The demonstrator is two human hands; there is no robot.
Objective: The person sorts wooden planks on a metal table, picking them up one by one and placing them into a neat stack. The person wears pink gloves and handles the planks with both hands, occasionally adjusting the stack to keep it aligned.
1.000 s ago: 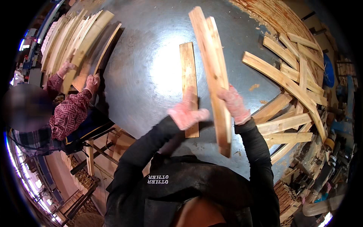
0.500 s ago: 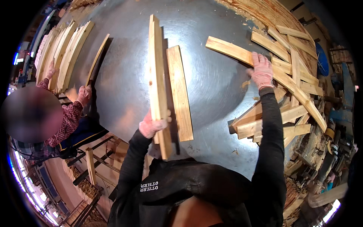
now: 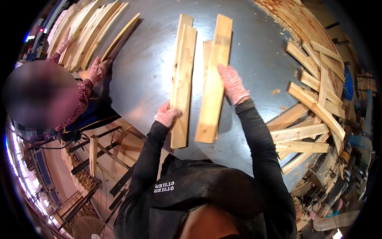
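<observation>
My left hand (image 3: 167, 113), in a pink knit glove, is closed on the lower left edge of two long wooden boards (image 3: 184, 83) that lie against each other. To their right, my right hand (image 3: 234, 83), gloved alike, grips the right edge of another wooden board (image 3: 215, 85), which tilts slightly. Under that one a further board (image 3: 207, 51) shows only at its upper left; the rest is covered. A narrow gap of metal tabletop parts the two pairs. My right fingertips lie on the board's face, while the thumb is hidden.
A grey metal table (image 3: 155, 51) spreads beneath everything. Loose boards lie crisscrossed in a pile (image 3: 302, 133) at right, near sawdust-strewn sheet wood (image 3: 306, 20). At left a co-worker's gloved hand (image 3: 98, 69) touches a single board (image 3: 120, 36) beside a row of upright-edged boards (image 3: 89, 32).
My right hand has moved left from the pile, onto a board over the one lying mid-table. The boards in my left hand now show their faces more. The view has shifted slightly.
</observation>
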